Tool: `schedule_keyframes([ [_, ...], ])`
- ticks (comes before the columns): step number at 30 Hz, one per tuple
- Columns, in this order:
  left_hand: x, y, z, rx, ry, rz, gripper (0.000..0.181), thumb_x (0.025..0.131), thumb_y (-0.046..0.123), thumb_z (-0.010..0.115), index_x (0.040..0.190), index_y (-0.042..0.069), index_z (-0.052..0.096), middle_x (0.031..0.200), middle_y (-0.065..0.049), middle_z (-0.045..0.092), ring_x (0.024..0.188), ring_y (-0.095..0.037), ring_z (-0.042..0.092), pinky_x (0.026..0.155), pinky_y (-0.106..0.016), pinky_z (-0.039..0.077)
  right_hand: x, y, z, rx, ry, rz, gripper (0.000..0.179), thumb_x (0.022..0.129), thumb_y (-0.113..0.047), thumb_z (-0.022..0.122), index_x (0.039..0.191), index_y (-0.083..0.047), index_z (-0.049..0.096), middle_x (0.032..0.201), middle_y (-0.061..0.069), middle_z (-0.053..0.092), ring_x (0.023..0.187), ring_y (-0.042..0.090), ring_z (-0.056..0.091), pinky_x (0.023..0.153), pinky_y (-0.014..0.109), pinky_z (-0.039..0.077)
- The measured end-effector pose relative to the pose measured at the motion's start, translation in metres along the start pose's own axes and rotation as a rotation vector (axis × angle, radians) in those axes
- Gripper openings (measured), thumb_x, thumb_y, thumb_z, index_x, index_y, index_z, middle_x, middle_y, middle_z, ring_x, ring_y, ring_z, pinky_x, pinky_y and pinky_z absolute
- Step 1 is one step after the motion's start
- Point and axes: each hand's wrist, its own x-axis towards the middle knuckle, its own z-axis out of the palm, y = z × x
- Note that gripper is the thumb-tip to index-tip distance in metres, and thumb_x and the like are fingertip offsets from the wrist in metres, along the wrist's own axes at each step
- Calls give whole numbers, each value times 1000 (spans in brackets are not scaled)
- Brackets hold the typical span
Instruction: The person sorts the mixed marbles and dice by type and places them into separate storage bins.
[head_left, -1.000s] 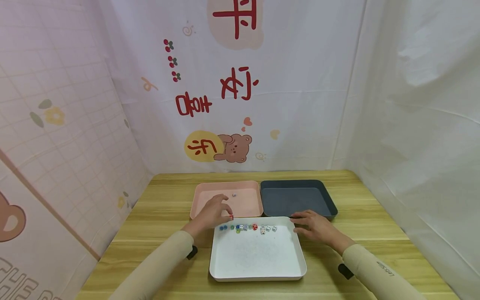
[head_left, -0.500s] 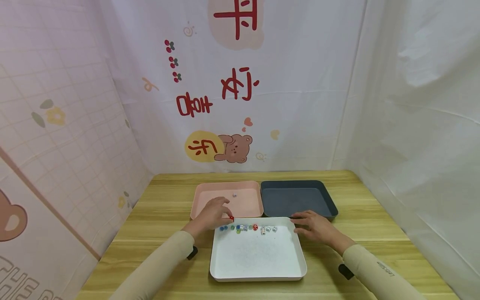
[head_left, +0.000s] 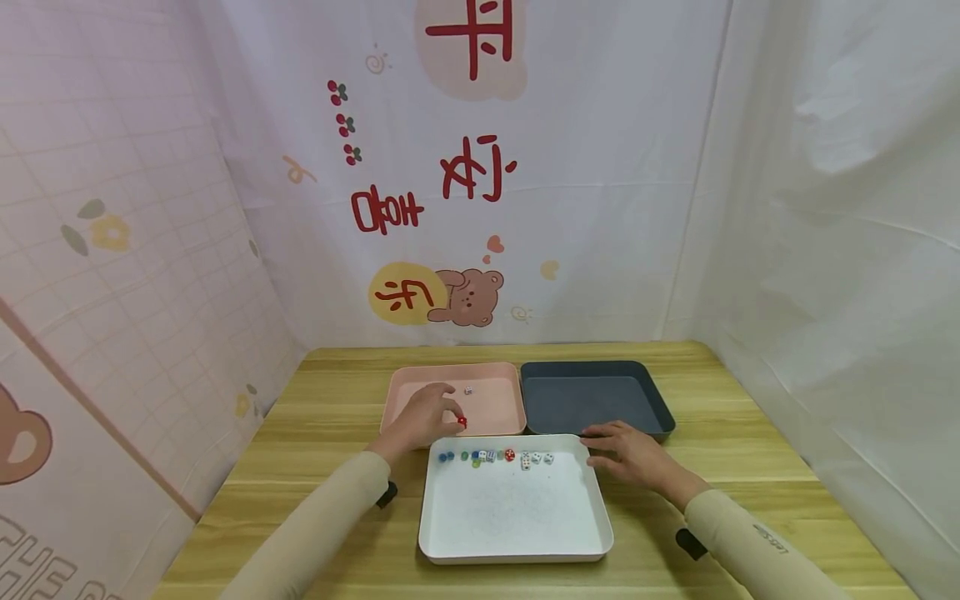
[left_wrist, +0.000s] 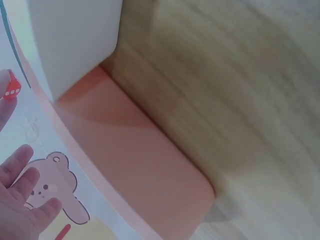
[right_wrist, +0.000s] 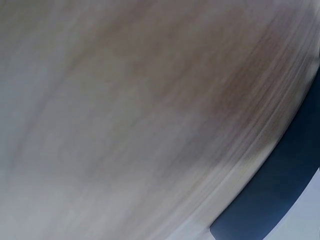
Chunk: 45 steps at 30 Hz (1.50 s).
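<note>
Between its fingertips my left hand pinches a red die, held over the near part of the pink tray. The left wrist view shows white pips on the red die, with the other fingers spread apart from it. A small white die lies farther back in the pink tray. My right hand, fingers loosely extended, rests at the far right corner of the white tray. Several dice and small coloured pieces line that tray's far side, including a round-looking red die. The right wrist view does not show the hand.
A dark blue tray stands to the right of the pink one, both behind the white tray. The wooden table meets printed cloth at the back and at both sides.
With the red die, my left hand has moved forward from the white tray's far edge to over the pink tray. The right hand has stayed in place.
</note>
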Motion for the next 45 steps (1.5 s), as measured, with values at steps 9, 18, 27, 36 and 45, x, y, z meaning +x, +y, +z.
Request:
schedule_keyframes([
  [9, 8, -10, -8, -106, 57, -52, 5, 88, 26, 77, 87, 23, 75, 142, -13, 50, 135, -32, 41, 112, -51, 31, 0, 3, 2, -5, 21, -22, 39, 96, -31, 65, 126, -5, 68, 129, 10, 63, 116, 32, 57, 90, 50, 50],
  [18, 21, -20, -6, -96, 28, -161, 7, 89, 24, 77, 93, 19, 75, 145, -17, 48, 136, -34, 39, 113, -50, 30, -2, 4, 3, 13, 22, -9, 40, 96, -33, 65, 125, -5, 68, 130, 10, 62, 116, 33, 56, 89, 50, 50],
  [27, 25, -26, 4, -32, 0, -200, 11, 90, 28, 76, 98, 22, 74, 142, -11, 50, 135, -32, 41, 112, -51, 33, -2, 5, 8, 13, 38, -23, 40, 97, -33, 64, 125, -5, 69, 130, 9, 63, 116, 32, 56, 89, 50, 51],
  [36, 22, -27, 14, -29, 20, -180, 34, 90, 31, 75, 119, 14, 68, 142, -10, 49, 135, -32, 41, 111, -52, 33, -4, 1, 9, 22, 25, -15, 41, 97, -34, 63, 126, -5, 68, 130, 10, 63, 116, 32, 56, 89, 49, 51],
  [45, 21, -22, 7, -39, 11, -157, 33, 92, 27, 73, 121, 12, 68, 143, -11, 47, 135, -32, 41, 112, -52, 32, -2, 5, 8, 2, 41, -25, 41, 96, -33, 65, 124, -4, 69, 129, 9, 63, 115, 32, 57, 90, 49, 51],
])
